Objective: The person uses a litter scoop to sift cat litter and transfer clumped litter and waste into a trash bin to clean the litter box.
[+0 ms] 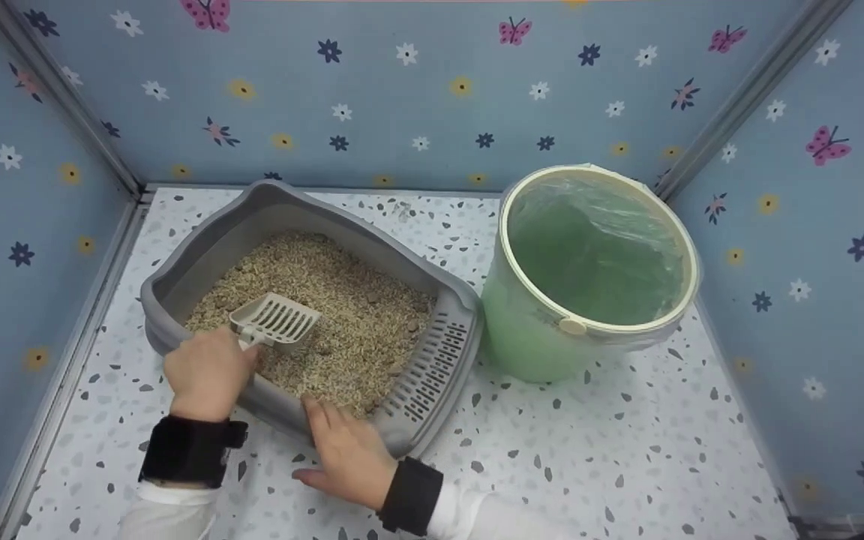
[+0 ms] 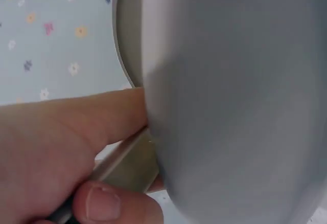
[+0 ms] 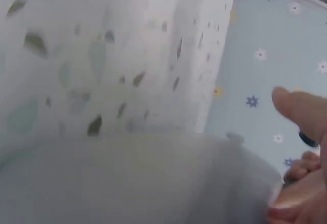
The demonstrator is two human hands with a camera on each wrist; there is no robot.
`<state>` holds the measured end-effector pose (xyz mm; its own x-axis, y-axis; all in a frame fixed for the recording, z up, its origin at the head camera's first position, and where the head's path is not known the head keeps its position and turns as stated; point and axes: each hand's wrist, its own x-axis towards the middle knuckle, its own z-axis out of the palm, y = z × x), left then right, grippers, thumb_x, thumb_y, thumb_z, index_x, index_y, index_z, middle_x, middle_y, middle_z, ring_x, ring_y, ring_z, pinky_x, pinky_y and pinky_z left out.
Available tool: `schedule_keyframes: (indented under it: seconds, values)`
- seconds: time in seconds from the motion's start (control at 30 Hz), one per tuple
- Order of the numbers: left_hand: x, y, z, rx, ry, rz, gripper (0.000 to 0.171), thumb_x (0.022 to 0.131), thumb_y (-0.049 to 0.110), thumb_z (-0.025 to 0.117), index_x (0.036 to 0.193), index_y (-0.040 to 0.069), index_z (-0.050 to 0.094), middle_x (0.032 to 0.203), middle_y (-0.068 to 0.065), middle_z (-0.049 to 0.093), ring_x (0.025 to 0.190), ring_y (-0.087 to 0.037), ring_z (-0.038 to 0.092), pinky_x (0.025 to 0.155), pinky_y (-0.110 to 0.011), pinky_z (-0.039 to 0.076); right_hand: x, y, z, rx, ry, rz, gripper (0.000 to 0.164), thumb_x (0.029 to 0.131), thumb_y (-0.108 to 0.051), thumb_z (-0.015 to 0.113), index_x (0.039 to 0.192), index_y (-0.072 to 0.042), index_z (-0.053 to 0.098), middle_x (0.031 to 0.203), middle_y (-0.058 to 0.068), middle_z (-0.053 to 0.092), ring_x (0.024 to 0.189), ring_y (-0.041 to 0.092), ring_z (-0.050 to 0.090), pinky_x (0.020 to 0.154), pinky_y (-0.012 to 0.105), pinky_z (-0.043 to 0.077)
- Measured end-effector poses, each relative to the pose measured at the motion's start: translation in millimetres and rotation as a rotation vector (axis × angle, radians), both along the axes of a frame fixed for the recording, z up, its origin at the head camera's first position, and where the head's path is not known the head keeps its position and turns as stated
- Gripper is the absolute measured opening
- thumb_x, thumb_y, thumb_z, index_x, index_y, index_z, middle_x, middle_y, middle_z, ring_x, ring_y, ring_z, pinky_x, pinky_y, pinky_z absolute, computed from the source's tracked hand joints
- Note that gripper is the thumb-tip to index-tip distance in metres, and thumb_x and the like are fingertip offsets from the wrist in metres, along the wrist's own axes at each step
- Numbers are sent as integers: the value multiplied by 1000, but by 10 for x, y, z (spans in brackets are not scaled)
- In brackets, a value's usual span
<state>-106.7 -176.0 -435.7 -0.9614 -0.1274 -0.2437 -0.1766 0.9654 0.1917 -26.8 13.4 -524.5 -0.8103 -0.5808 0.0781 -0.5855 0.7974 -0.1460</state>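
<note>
Gripping in left hand (image 1: 211, 370) the slotted litter scoop (image 1: 276, 318) left of frame centre, best slid shallowly through the litter (image 1: 342, 300), while bracing the litter box (image 1: 252, 217) with nearly straight-fingered right hand (image 1: 351, 456).

Trash bin (image 1: 526, 341): green, cream-rimmed
Bin liner (image 1: 631, 217): translucent, inside the bin, folded over its edge
Terrazzo-patterned surface (image 1: 612, 442): white with grey flecks, beneath the bin
Back panel (image 1: 372, 82): blue, floral-and-butterfly print, behind the bin
Right panel (image 1: 799, 247): same print, right of the bin
Left panel (image 1: 42, 292): same print, well left of the bin
Metal corner post (image 1: 752, 90): behind the bin, rightward
</note>
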Motion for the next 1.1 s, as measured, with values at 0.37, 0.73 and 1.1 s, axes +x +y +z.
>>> schedule_keyframes:
  seconds: [0.37, 0.73, 1.1]
  values:
    - [-147, -235, -121, -24, 24, 65, 52, 91, 47, 55, 61, 4, 50, 55, -12, 52, 46, -23, 51, 42, -34, 40, -29, -142, -283, 69, 346, -79, 72, 72, -37, 74, 134, -12, 45, 88, -2, 62, 57, 9, 53, 37, 19, 34]
    - [-183, -256, -155, 20, -4, 26, 52, 93, 42, 53, 76, -7, 57, 64, -20, 57, 47, -26, 55, 39, -35, 43, -58, -87, -280, 14, 305, -44, 75, 71, -42, 77, 133, -13, 45, 90, -2, 65, 55, 8, 54, 40, 17, 40]
    - [-19, -206, -166, 49, 41, 39, 51, 94, 41, 51, 63, 1, 53, 62, -21, 56, 47, -30, 55, 38, -36, 42, -117, 104, -281, -3, 284, 47, 73, 72, -41, 77, 132, -14, 46, 93, -1, 65, 51, 7, 50, 37, 16, 35]
